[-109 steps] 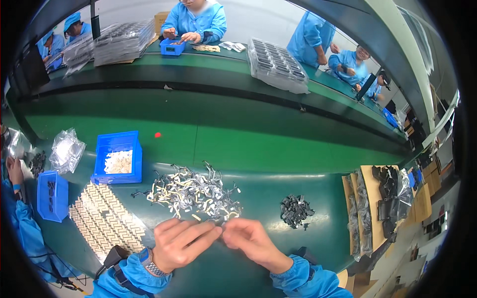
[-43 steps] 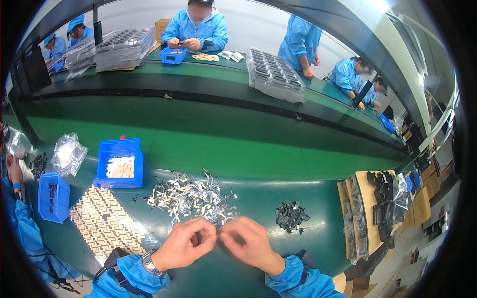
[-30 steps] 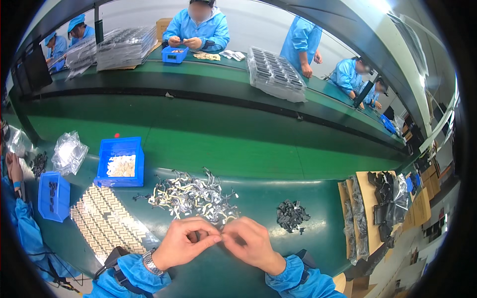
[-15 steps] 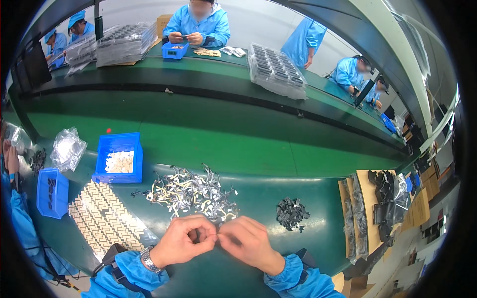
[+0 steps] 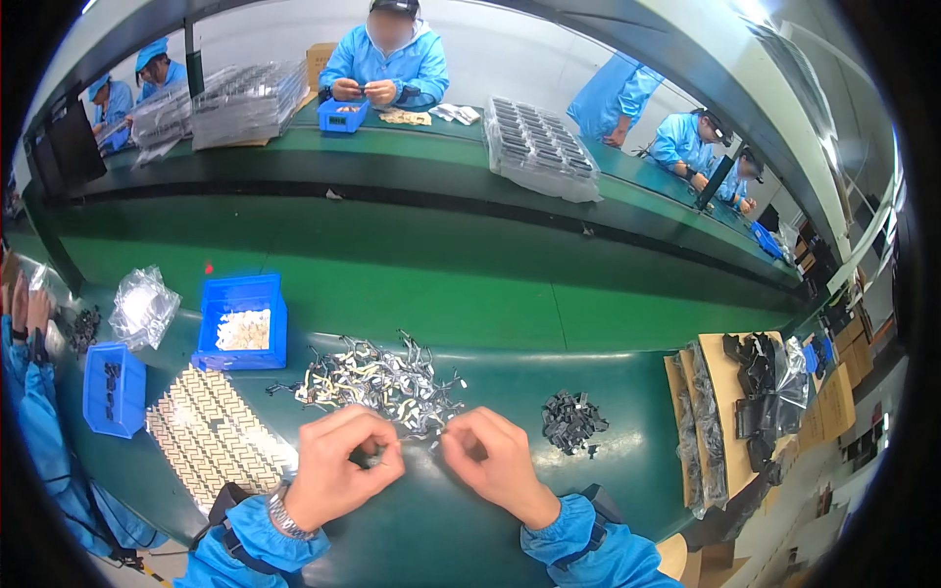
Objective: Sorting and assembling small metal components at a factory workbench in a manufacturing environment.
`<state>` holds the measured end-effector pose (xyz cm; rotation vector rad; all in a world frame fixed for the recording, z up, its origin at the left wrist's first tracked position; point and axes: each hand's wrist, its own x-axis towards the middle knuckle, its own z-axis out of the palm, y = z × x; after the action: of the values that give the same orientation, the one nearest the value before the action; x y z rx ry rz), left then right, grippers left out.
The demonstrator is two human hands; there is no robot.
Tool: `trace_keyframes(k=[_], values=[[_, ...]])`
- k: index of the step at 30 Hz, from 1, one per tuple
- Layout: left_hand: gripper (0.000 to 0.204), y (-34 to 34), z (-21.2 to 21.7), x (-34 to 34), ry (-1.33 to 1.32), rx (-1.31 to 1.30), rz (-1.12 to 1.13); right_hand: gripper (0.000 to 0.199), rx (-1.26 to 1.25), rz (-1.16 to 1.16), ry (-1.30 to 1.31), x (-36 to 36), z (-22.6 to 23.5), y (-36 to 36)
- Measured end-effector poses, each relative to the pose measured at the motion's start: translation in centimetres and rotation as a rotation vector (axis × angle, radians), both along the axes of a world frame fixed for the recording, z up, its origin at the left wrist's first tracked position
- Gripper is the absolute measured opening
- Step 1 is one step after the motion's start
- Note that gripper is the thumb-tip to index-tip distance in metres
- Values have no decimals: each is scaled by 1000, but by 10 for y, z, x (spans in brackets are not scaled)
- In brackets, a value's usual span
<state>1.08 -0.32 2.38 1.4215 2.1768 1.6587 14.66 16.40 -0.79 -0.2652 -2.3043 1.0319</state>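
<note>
Green tabletop [image 5: 627, 392] spreads between the right hand [image 5: 502, 472] and the small black parts [image 5: 573, 423], and a narrow gap separates both hands. The patterned sheet [image 5: 218, 436] edges close to the left hand [image 5: 338, 472]. Wires [image 5: 377, 380] lie heaped just beyond the fingers. Each thumb curls toward its forefinger; whether they clamp anything, I cannot tell.
</note>
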Motion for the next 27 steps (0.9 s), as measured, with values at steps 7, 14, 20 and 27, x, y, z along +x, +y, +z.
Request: trace_keyframes(k=[7, 14, 20, 27], values=[[6, -24, 70, -45, 563, -465, 514, 12, -117, -14, -5, 4, 0, 1], [18, -58, 24, -179, 761, -719, 675, 11, -143, 108, 2, 7, -5, 1], [20, -84, 63, -136, 565, -470, 408, 12, -145, 124, -6, 8, -4, 0], [14, -68, 18, -61, 379, -508, 47, 11, -151, 139, -19, 6, -2, -1]])
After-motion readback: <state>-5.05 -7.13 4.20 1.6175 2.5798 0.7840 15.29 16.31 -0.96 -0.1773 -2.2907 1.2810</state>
